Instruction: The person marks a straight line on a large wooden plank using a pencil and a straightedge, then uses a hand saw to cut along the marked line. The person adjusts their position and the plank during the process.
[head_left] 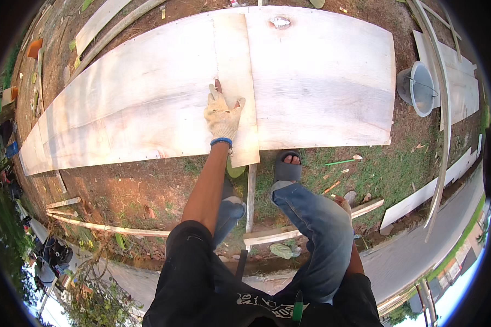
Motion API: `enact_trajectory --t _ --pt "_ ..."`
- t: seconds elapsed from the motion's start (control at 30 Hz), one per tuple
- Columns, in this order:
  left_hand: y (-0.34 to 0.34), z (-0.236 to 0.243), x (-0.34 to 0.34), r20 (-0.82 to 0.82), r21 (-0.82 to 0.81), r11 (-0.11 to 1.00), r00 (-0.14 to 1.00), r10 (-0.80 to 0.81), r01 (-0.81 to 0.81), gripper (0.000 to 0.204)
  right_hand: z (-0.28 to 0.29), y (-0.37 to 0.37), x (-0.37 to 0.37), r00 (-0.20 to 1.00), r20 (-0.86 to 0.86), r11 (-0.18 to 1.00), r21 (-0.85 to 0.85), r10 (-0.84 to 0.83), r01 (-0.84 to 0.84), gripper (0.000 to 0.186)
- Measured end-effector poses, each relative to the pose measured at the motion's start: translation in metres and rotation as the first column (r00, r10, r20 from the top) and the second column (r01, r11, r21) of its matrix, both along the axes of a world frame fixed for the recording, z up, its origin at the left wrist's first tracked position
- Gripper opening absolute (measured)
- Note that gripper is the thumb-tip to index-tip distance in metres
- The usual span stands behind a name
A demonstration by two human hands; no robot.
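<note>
Shirt (213, 291) well clear of plywood edge (333, 144)

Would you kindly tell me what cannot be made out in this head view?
In the head view:
Right hand: mostly hidden behind the jeans knee; its grip cannot be told.
Surface beneath the plywood strip: covered by the strip.
Dark clutter near the left rim: too small and distorted to identify.

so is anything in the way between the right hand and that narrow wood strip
Yes: the bent right leg and sandalled foot lie across the direct line from the right hand to the near end of the narrow wood strip.
</note>
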State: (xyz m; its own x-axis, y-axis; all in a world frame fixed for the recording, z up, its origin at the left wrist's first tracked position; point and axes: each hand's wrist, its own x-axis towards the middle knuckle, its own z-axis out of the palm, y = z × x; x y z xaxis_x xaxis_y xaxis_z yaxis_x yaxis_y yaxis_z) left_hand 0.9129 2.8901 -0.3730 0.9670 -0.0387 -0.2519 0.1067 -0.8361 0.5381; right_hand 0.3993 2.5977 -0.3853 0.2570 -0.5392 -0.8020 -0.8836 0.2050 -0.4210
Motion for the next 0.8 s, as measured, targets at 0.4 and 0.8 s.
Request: enact_trajectory --t 0.4,0.8 --pt "-0.018 -0.064 0.044 0.494 0.373 0.908 0.787 -0.37 0.192 0.08 -0.148 -0.019 0.142 0.98 -0.189 0.68 -0.71 0.068 -0.184 0.045" --pt "0.018 -0.019 -0.02 0.091 0.428 0.476 0.487 -0.869 0.768 0.138 -0.2 -0.025 0.133 0.979 0.148 0.466 -0.863 -0.138 0.196 0.035"
